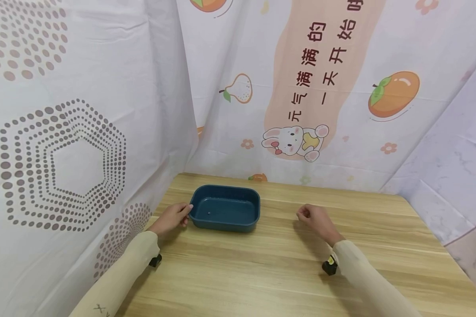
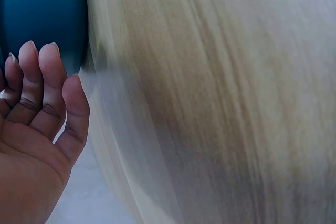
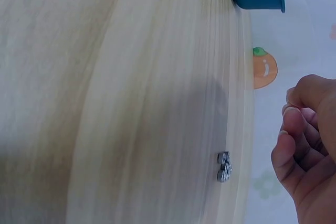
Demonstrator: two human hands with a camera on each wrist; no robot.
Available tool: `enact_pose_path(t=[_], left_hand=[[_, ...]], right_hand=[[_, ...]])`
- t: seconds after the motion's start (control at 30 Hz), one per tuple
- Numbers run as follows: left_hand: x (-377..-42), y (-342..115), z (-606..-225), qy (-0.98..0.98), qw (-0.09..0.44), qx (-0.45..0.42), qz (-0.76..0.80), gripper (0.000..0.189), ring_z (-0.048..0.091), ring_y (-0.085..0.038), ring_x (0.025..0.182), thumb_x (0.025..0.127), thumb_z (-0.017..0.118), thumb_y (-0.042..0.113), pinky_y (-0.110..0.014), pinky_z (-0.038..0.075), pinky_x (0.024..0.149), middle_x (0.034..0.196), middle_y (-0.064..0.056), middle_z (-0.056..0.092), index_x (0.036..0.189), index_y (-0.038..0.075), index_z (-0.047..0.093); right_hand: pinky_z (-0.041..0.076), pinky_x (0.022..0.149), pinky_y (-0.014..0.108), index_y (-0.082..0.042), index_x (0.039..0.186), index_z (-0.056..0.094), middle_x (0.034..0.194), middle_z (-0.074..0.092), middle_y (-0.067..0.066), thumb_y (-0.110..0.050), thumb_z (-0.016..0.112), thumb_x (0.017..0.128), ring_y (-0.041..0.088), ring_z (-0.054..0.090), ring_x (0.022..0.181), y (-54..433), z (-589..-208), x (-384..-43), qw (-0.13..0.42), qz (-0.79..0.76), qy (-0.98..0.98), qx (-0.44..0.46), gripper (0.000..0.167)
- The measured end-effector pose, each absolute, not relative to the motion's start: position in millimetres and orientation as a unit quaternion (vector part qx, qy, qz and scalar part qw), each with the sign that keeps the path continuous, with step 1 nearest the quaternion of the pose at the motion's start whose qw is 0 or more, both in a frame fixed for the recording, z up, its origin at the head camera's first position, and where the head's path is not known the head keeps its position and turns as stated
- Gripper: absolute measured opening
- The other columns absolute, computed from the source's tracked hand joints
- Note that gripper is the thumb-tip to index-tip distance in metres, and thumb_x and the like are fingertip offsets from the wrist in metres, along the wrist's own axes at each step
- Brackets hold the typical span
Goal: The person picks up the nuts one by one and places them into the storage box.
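Observation:
A dark blue rectangular basin stands on the wooden table. My left hand is at its left end, thumb and fingers pinching the rim. In the left wrist view the fingers curl up beside the basin's wall. One tiny metal piece lies on the basin floor. To the right of the basin, my right hand hovers over the table with fingers curled and thumb meeting the index finger; nothing shows between them. Several small metal nuts lie clustered on the table in the right wrist view, hidden in the head view.
The wooden table reaches back to a printed curtain with fruit and a rabbit. Another white curtain with dotted hexagons hangs along the left side. A black wrist device sits under the right sleeve.

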State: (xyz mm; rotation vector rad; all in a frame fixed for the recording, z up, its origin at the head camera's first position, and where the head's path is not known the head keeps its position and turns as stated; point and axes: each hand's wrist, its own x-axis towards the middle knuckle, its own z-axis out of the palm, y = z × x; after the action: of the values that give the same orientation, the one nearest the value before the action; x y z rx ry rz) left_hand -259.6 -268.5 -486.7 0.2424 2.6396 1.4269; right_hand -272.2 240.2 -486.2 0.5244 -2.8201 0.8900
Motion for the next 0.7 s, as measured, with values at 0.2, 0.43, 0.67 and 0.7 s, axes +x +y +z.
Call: enact_pose_path(t=[0.2, 0.43, 0.67, 0.7], left_hand=[[-260, -269, -487, 0.874, 0.067, 0.080, 0.474, 0.041, 0.058, -0.020, 0.067, 0.112, 0.046, 0.034, -0.033, 0.057, 0.065, 0.076, -0.009, 0.060, 0.085, 0.004, 0.052], [-259, -269, -487, 0.876, 0.070, 0.082, 0.471, 0.041, 0.059, -0.020, 0.068, 0.113, 0.045, 0.032, -0.033, 0.057, 0.065, 0.077, -0.009, 0.060, 0.084, 0.004, 0.051], [-259, -268, -487, 0.875, 0.069, 0.076, 0.473, 0.038, 0.059, -0.021, 0.067, 0.113, 0.046, 0.031, -0.033, 0.056, 0.066, 0.076, -0.009, 0.060, 0.085, 0.005, 0.054], [-259, -268, -487, 0.875, 0.069, 0.077, 0.473, 0.038, 0.059, -0.021, 0.067, 0.112, 0.046, 0.031, -0.033, 0.056, 0.066, 0.076, -0.009, 0.060, 0.086, 0.005, 0.054]], right_hand=[[0.052, 0.066, 0.032, -0.006, 0.097, 0.073, 0.082, 0.067, -0.004, -0.013, 0.067, 0.100, 0.009, 0.060, 0.072, 234, -485, -273, 0.077, 0.289, -0.936, 0.187, 0.009], [0.053, 0.068, 0.032, -0.007, 0.095, 0.073, 0.081, 0.068, -0.004, -0.013, 0.069, 0.098, 0.009, 0.061, 0.073, 225, -482, -274, 0.084, 0.292, -0.934, 0.188, 0.007], [0.054, 0.069, 0.032, -0.006, 0.095, 0.073, 0.082, 0.069, -0.003, -0.013, 0.069, 0.098, 0.010, 0.062, 0.074, 215, -479, -273, 0.074, 0.296, -0.933, 0.190, 0.008], [0.054, 0.069, 0.033, -0.006, 0.095, 0.073, 0.082, 0.069, -0.003, -0.013, 0.069, 0.098, 0.011, 0.062, 0.074, 214, -479, -273, 0.072, 0.295, -0.934, 0.189, 0.008]])
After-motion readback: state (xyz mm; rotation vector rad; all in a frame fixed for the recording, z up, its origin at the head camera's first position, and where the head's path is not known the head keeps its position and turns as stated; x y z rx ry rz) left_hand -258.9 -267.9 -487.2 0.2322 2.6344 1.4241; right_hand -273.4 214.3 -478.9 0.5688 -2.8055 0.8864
